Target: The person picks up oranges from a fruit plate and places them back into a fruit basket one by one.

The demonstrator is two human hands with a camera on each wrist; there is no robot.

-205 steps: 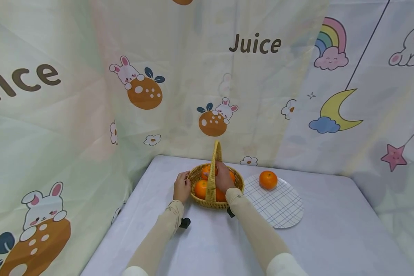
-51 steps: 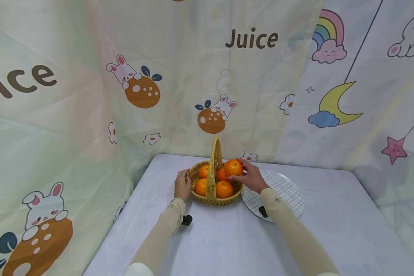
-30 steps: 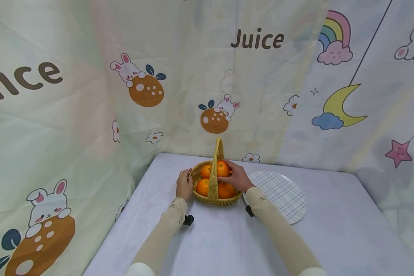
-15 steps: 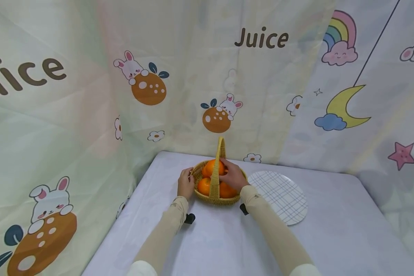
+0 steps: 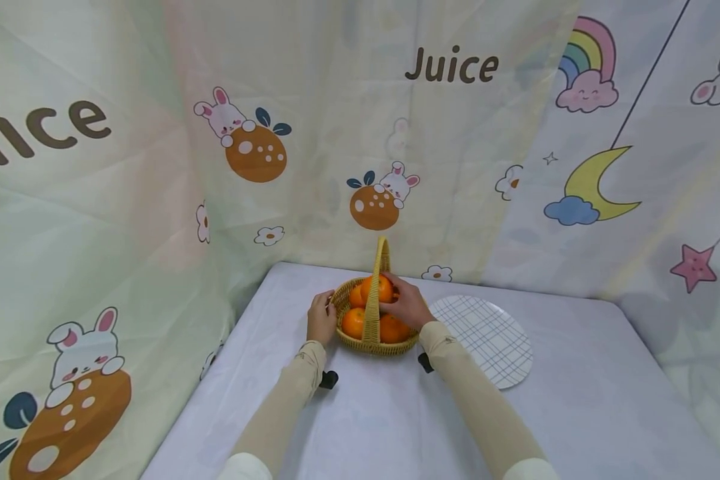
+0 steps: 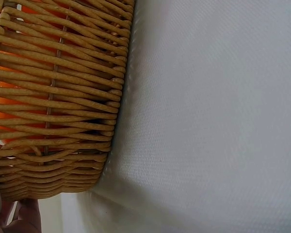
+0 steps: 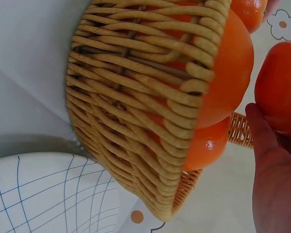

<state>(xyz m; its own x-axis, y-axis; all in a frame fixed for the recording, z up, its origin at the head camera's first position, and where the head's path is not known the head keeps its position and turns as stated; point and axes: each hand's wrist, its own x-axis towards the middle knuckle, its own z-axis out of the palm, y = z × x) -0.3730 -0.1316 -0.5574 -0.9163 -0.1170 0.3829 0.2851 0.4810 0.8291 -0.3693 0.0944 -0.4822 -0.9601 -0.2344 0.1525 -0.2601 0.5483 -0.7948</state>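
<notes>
A yellow wicker basket (image 5: 349, 343) with a tall handle (image 5: 372, 319) stands on the table, several oranges inside it. My left hand (image 5: 322, 320) holds the basket's left rim; the left wrist view shows its fingertips at the wicker edge. With fingers and thumb, my right hand (image 5: 411, 307) grips an orange (image 5: 383, 289) over the basket, just behind the handle. Seen from the right wrist, that held orange (image 7: 281, 87) is apart from the orange (image 7: 228, 73) in front. Two front oranges, one left of the handle (image 5: 353, 323) and one right (image 5: 393, 329), lie low in the basket.
Right of the basket lies a round white plate (image 5: 486, 340) with a blue grid pattern. A white cloth covers the table (image 5: 372, 427). Printed curtains (image 5: 312, 133) close off the back and sides.
The orange formerly on the plate is no longer there. My right hand has carried an orange leftward from the basket's right side to behind the handle. My left hand stays at the rim.
</notes>
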